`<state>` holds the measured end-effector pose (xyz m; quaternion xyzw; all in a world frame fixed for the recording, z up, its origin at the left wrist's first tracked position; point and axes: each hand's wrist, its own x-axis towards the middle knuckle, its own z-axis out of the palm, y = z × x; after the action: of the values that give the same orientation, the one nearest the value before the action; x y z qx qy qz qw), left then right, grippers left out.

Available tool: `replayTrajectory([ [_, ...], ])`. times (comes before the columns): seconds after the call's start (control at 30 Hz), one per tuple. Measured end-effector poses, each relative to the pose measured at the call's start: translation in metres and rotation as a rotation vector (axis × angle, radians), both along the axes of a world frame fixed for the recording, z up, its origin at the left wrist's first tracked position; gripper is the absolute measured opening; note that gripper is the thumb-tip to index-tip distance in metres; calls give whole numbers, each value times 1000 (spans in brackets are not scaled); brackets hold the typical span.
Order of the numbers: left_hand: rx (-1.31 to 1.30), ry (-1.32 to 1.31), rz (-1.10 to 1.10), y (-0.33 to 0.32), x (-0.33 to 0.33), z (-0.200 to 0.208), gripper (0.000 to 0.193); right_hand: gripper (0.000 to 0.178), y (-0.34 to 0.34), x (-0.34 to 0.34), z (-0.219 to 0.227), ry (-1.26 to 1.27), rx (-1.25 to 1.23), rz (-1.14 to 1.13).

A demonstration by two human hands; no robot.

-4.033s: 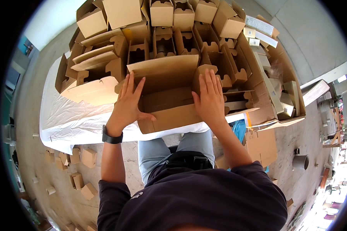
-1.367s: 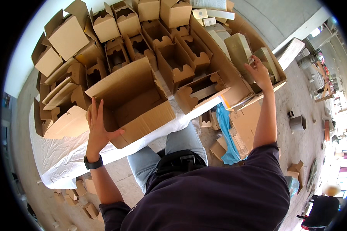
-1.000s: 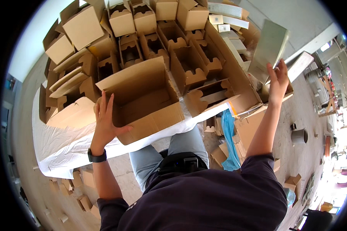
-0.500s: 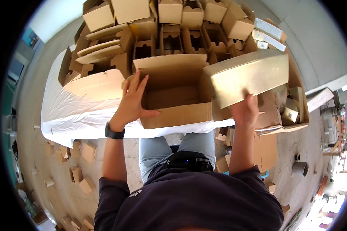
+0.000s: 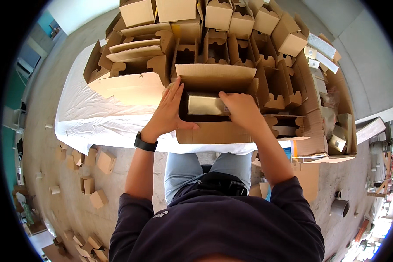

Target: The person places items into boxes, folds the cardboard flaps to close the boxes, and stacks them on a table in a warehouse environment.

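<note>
An open cardboard box (image 5: 214, 132) stands in front of me at the white-covered table's near edge, its far and near flaps raised. Inside it lies a gold box (image 5: 204, 105), lower than the rim. My right hand (image 5: 241, 109) reaches in over the right side and grips the gold box at its right end, thumb on top; the other fingers are partly hidden. Across the left end of the cardboard box spans my left hand (image 5: 172, 107), holding it with fingers along the left side and thumb against the near flap.
Several open cardboard cartons with notched inserts (image 5: 275, 87) crowd the far side and right. At the left, a wide carton (image 5: 131, 89) rests on the white sheet (image 5: 91, 109). A large carton (image 5: 336, 158) at right holds small boxes. Small cardboard pieces (image 5: 106, 161) litter the floor.
My right hand has brought the gold box from above the right side down into the cardboard box. My left hand stays at the box's left end. The view has shifted slightly.
</note>
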<state>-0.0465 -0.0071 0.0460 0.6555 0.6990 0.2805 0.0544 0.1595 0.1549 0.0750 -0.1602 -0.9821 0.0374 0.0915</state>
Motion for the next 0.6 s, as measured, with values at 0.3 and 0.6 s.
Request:
replayTrajectory([
  [0.3,-23,68,11,0,0,-1,133,27,21,-28,-35,-260,-8,186],
  [0.6,-39,68,5,1,1,0,131,51,15,-57,-54,-582,-341,101],
])
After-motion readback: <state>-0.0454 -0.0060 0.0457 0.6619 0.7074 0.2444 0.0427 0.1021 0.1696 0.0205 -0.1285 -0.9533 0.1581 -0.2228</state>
